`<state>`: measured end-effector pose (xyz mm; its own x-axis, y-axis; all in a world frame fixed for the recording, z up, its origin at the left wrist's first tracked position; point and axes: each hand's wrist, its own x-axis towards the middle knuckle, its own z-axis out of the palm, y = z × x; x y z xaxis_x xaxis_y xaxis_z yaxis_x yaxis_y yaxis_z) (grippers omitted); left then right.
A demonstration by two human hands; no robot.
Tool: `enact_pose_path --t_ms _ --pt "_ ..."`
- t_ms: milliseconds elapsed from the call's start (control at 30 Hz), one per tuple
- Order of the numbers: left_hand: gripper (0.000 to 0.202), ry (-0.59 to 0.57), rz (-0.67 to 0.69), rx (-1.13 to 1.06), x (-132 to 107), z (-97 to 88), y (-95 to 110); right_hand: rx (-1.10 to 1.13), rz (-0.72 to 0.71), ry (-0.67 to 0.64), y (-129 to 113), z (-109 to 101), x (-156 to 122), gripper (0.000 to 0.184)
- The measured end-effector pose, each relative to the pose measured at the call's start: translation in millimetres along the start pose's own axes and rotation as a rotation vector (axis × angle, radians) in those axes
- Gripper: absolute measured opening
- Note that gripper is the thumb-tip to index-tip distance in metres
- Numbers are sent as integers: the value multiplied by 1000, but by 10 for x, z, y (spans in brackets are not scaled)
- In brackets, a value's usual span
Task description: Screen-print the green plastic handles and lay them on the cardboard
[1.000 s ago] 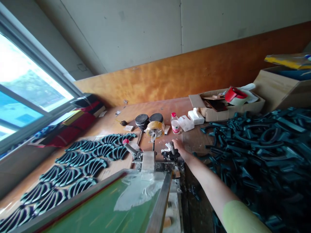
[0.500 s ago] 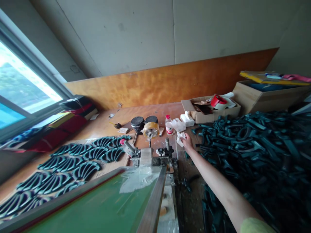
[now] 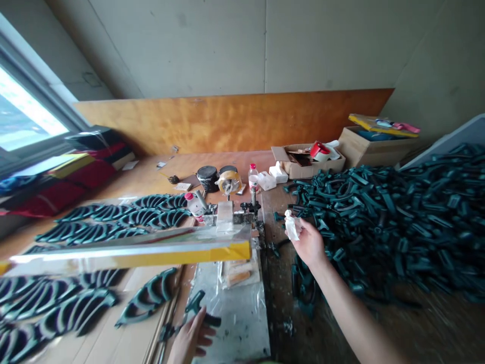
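My right hand [image 3: 308, 242] is closed on a crumpled white tissue [image 3: 292, 226], held above the dark bench beside a heap of green parts. At the lower middle, my left hand [image 3: 191, 337] has its fingers spread, its thumb close against a dark green plastic handle-like part [image 3: 195, 302]. That part lies at the left edge of a grey metal base plate [image 3: 235, 308], partly hidden by the hand. Above them a screen-printing frame [image 3: 151, 254] with yellow tape along its front edge appears almost edge-on, joined to a clamp [image 3: 225, 217] at the back.
A large heap of dark green plastic parts [image 3: 379, 217] covers the right side. Rows of fan-shaped green parts [image 3: 87, 308] lie on cardboard at left. Behind stand black tubs [image 3: 207, 179], a tape roll [image 3: 229, 183], a red-capped bottle [image 3: 253, 177] and an open carton [image 3: 314, 164].
The frame has gone from showing its green face to nearly edge-on. My left hand has come into view below it. My right hand has drawn back toward me with the tissue.
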<state>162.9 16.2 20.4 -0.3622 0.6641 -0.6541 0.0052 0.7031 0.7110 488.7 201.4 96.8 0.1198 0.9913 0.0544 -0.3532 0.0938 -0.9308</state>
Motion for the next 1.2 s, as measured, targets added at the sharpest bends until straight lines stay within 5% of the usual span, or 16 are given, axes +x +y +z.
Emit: enact_pose_path --t_ms 233,433,667,867,1200 --pt "49 -264 141 -234 -451 173 501 34 108 62 -76 499 -770 39" --pt "53 -352 242 -241 -655 218 778 -261 -46 44 -32 1004 -1249 30" --pt "36 -371 341 -208 -706 206 747 -483 -313 -203 75 1558 -1631 10" --pt "23 -264 522 5 -678 170 678 -535 -212 -248 221 1709 -1676 13" --pt "40 -205 634 142 -794 105 725 -525 -97 -37 224 1762 -1678 23"
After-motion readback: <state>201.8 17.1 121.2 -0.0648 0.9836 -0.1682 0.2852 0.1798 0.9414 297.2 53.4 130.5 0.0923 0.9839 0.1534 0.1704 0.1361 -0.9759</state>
